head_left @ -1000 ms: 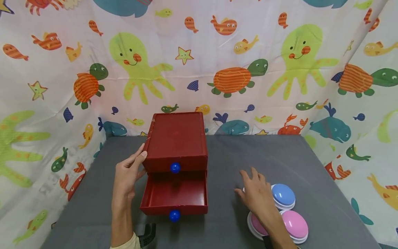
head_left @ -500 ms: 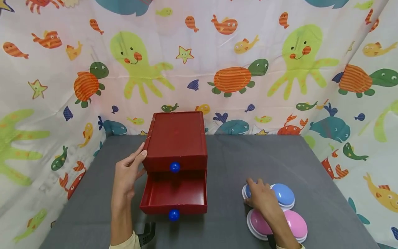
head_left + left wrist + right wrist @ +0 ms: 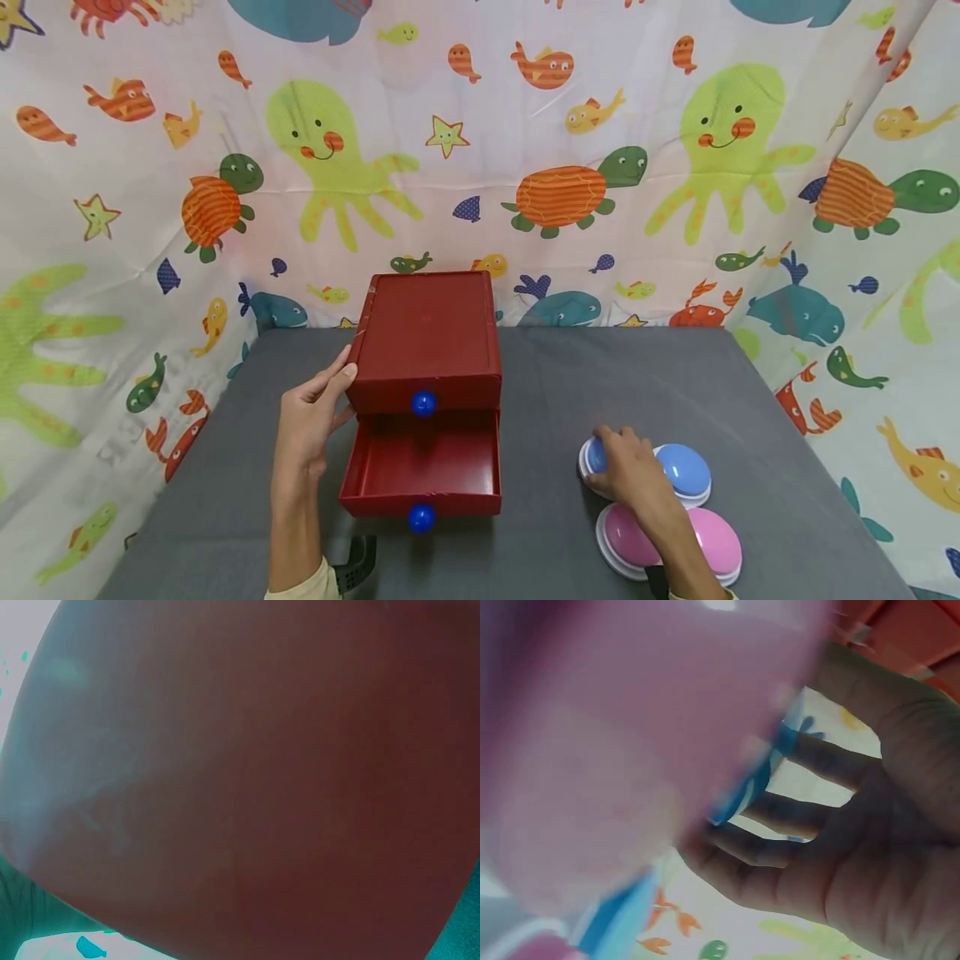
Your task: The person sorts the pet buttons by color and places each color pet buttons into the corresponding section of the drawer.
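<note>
A red two-drawer cabinet [image 3: 427, 329] with blue ball knobs stands on the grey cloth. Its lower drawer [image 3: 423, 467] is pulled out and bare inside. My left hand [image 3: 307, 417] rests against the cabinet's left side, fingers along the wall and thumb at the front corner. In the left wrist view the red side wall [image 3: 247, 787] fills nearly everything. My right hand [image 3: 633, 471] grips the left blue dome-topped button [image 3: 596, 457] on a white base. Fingers [image 3: 780, 814] curl round that button in the right wrist view, partly hidden behind a blurred pink dome [image 3: 645, 742].
Beside the right hand sit another blue dome button [image 3: 684, 469] and two pink ones, the left pink button [image 3: 628, 537] and the right pink button [image 3: 714, 542]. A sea-animal curtain [image 3: 465, 150] closes off the back and sides of the table [image 3: 555, 392].
My right hand came from above the buttons, moved right and took hold of the left blue button. That button has shifted slightly left. The left hand stayed at the cabinet.
</note>
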Demonstrator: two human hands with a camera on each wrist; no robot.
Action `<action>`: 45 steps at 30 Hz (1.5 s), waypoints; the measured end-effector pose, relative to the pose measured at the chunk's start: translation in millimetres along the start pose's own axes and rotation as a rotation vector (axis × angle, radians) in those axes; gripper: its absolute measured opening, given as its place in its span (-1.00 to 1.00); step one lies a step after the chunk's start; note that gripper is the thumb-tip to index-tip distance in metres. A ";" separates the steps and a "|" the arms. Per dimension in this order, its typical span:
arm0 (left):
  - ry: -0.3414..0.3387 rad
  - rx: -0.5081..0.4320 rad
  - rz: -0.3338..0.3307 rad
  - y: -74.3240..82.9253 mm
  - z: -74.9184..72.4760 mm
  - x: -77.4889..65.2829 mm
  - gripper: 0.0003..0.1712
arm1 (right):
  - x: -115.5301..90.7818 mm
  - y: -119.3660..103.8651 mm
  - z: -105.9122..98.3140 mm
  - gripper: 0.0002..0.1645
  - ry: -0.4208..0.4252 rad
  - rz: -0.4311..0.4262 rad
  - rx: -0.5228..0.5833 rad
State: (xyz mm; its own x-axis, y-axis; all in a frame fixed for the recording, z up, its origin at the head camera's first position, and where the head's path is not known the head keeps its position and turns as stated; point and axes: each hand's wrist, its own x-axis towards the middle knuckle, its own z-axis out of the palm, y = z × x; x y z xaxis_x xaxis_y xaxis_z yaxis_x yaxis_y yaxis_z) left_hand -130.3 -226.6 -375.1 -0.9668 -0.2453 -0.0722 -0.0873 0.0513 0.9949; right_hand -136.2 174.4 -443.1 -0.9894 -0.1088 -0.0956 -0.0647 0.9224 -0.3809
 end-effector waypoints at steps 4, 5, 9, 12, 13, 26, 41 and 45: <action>-0.003 0.003 -0.003 -0.8 -0.4 0.0 -0.35 | -7.7 -17.6 -13.9 -0.16 0.046 0.008 -0.003; -0.004 0.002 -0.002 -1.1 -0.4 0.0 -0.35 | -10.9 -23.4 -18.6 -0.14 0.062 0.008 -0.002; -0.010 0.000 0.002 -2.4 -0.6 0.1 -0.36 | -27.4 -50.3 -38.4 -0.04 0.149 -0.008 0.002; -0.013 -0.001 0.009 -3.4 -1.0 -0.1 -0.37 | -41.7 -73.3 -51.8 0.06 0.203 -0.026 0.030; -0.013 -0.002 0.012 -3.7 -1.0 -0.1 -0.37 | -45.8 -81.1 -55.3 0.08 0.218 -0.037 0.047; -0.004 0.004 0.033 -5.9 -0.2 -5.2 -0.37 | -61.1 -153.7 -41.5 -0.16 0.272 -0.316 0.178; 0.004 -0.019 0.010 0.6 0.1 -3.1 -0.36 | -20.8 -184.2 7.6 -0.31 0.065 -0.364 0.037; 0.011 -0.019 -0.001 -2.2 0.9 -5.0 -0.38 | -18.0 -188.0 8.9 -0.27 0.003 -0.372 0.003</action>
State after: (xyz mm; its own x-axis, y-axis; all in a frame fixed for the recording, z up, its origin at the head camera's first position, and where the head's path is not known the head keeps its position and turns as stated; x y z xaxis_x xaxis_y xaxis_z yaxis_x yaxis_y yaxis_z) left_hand -125.4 -224.6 -377.0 -0.9639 -0.2564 -0.0720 -0.0830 0.0324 0.9960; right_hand -105.1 -0.4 -377.9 -0.8985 -0.4358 0.0525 -0.4199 0.8186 -0.3918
